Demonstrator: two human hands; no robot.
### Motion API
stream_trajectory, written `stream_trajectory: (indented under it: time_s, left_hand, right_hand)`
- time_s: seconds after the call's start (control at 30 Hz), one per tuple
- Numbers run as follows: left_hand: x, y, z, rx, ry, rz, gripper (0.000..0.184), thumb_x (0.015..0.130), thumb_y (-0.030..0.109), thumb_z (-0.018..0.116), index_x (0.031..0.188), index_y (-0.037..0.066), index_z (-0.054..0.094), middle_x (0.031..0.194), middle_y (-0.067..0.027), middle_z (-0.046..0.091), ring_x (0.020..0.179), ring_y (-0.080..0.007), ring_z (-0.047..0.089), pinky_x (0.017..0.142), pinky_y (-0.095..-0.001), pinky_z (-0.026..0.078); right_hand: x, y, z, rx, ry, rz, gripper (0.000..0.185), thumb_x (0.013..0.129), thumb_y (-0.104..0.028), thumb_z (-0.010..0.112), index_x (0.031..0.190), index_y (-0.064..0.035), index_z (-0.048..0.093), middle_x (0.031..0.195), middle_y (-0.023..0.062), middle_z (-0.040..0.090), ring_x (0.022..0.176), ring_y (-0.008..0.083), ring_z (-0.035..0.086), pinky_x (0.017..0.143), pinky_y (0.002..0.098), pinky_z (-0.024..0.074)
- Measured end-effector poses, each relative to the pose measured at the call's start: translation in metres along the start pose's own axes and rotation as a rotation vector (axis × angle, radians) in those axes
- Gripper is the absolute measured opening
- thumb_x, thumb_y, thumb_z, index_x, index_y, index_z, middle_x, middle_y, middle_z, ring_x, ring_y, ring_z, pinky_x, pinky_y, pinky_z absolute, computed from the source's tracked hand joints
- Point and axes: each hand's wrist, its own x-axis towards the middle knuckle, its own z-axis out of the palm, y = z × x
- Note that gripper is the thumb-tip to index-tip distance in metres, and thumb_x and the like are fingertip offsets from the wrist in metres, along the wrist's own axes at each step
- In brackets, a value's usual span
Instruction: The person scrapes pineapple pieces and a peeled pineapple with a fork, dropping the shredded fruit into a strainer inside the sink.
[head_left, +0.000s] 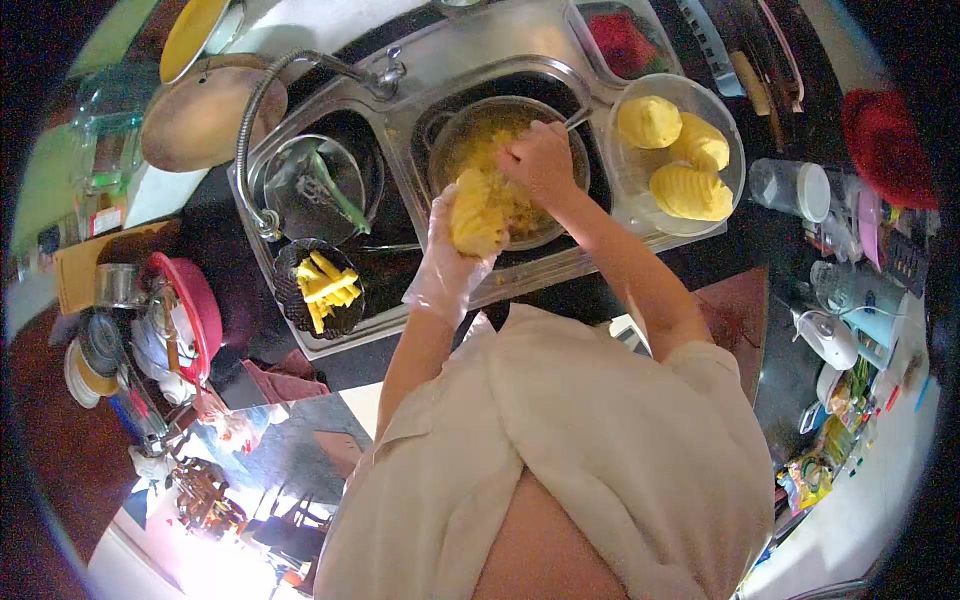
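Observation:
My left hand [447, 255], in a clear plastic glove, holds a peeled pineapple [477, 215] with spiral grooves over a metal pot [452, 122] in the right sink basin. Bare and closed, my right hand [543, 160] is just right of the fruit, above the pot. What it grips is hard to make out; a metal handle [578, 118] shows behind it. Yellow scraps [490, 150] lie in the pot. To the right, a round clear tub [735, 150] holds three peeled pineapples [692, 190]. A dark bowl [283, 275] of yellow strips [325, 285] sits at the lower left.
The left basin holds a glass bowl [262, 190] with a green-handled tool [345, 205]. A curved faucet [250, 130] arches over it. Above the tub is a container with something red [622, 45]. A pink basin [205, 310] stands left; a lidded jar [812, 192] stands right.

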Motion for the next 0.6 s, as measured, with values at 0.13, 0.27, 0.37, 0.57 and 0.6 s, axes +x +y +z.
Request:
stream_trajectory:
  time_s: [0.13,0.27,0.37,0.57,0.6]
  left_hand:
    - [0.000,-0.005,-0.007,-0.032,0.071,0.019,0.034,0.085,0.045,0.056,0.107,0.019,0.061,0.100,-0.0018,0.066,0.085,-0.0215,0.063,0.065,-0.0383,0.051]
    - [-0.001,-0.002,-0.006,-0.033,0.127,-0.002,0.034,0.085,0.045,0.056,0.105,0.018,0.061,0.096,-0.0028,0.066,0.080,-0.0234,0.063,0.058,-0.0374,0.052]
    - [-0.006,0.001,-0.009,-0.024,0.041,-0.085,0.034,0.085,0.044,0.057,0.105,0.018,0.061,0.096,-0.0028,0.066,0.080,-0.0241,0.063,0.057,-0.0387,0.052]
    - [-0.004,-0.006,-0.011,-0.006,0.060,-0.058,0.034,0.086,0.043,0.056,0.108,0.018,0.059,0.102,-0.0037,0.064,0.086,-0.0245,0.062,0.068,-0.0371,0.051]
    - [-0.007,-0.011,-0.011,-0.005,0.061,-0.058,0.034,0.086,0.043,0.056,0.108,0.018,0.059,0.102,-0.0037,0.064,0.086,-0.0245,0.062,0.068,-0.0371,0.051]
  right_hand:
    - [-0.006,-0.030,-0.008,0.131,-0.081,-0.012,0.032,0.077,-0.028,0.061,0.053,-0.0077,0.060,0.059,0.0070,0.059,0.071,0.0251,0.056,0.072,0.0420,0.0386]
    - [-0.008,-0.007,0.023,0.076,-0.001,-0.081,0.032,0.077,-0.027,0.061,0.053,-0.0066,0.061,0.059,0.0082,0.059,0.068,0.0265,0.056,0.071,0.0424,0.0389]
    - [-0.007,0.001,0.013,0.020,-0.013,-0.028,0.033,0.077,-0.028,0.062,0.052,-0.0062,0.060,0.059,0.0093,0.058,0.067,0.0273,0.056,0.070,0.0430,0.0389]
    - [-0.001,-0.014,0.019,0.131,-0.001,-0.025,0.034,0.077,-0.028,0.062,0.051,-0.0067,0.060,0.056,0.0087,0.058,0.067,0.0275,0.056,0.068,0.0442,0.0386]
    - [0.000,-0.008,0.021,0.050,-0.042,-0.012,0.033,0.077,-0.027,0.063,0.051,-0.0068,0.059,0.055,0.0082,0.057,0.067,0.0275,0.056,0.067,0.0442,0.0387]
